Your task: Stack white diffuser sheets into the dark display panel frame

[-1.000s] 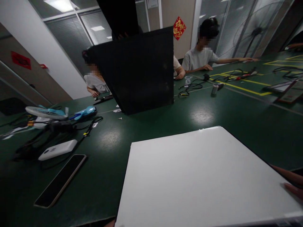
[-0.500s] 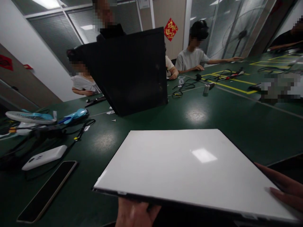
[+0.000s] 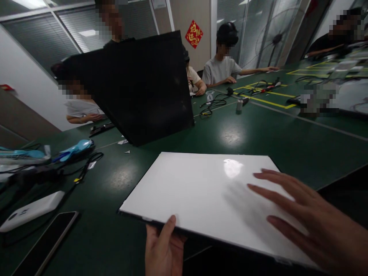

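A flat white panel (image 3: 198, 191) with a thin dark edge and a glossy face is held tilted over the near side of the table. My left hand (image 3: 165, 245) grips its near edge, thumb on top of the white face and the fingers underneath. Above the panel's right part is my right hand (image 3: 304, 214), open with its fingers spread. It casts a soft shadow on the white surface; whether the fingertips touch it, I cannot tell.
A large black panel (image 3: 143, 88) stands upright beyond the white one. At left lie a phone (image 3: 46, 245), a white power bank (image 3: 31, 211) and cables (image 3: 86, 165). A small metal cylinder (image 3: 239, 106) is farther back on the green table (image 3: 209, 138). Several people sit around it.
My right hand has come off the panel's right edge and moved left over its face. My left thumb now lies on top of the near edge. The view has shifted right.
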Action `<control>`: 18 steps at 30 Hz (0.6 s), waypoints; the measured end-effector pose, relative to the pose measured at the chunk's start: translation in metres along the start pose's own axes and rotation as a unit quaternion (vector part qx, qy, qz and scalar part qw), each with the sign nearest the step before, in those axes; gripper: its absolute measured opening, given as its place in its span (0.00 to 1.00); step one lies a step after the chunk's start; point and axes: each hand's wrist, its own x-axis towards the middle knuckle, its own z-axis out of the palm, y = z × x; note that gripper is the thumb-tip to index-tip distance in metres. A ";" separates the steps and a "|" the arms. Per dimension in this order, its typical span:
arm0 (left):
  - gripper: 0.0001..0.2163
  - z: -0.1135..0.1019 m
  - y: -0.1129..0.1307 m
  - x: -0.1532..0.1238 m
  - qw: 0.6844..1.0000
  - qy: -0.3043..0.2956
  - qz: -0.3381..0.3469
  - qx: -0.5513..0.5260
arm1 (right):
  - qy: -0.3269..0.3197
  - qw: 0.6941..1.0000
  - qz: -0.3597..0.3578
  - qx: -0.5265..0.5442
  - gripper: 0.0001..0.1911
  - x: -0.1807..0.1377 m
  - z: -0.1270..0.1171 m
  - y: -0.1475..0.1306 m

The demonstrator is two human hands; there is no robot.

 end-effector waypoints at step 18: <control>0.37 0.010 0.003 -0.006 1.000 0.012 -0.007 -0.021 | -0.174 0.983 -0.060 -0.011 0.35 0.070 0.011 0.000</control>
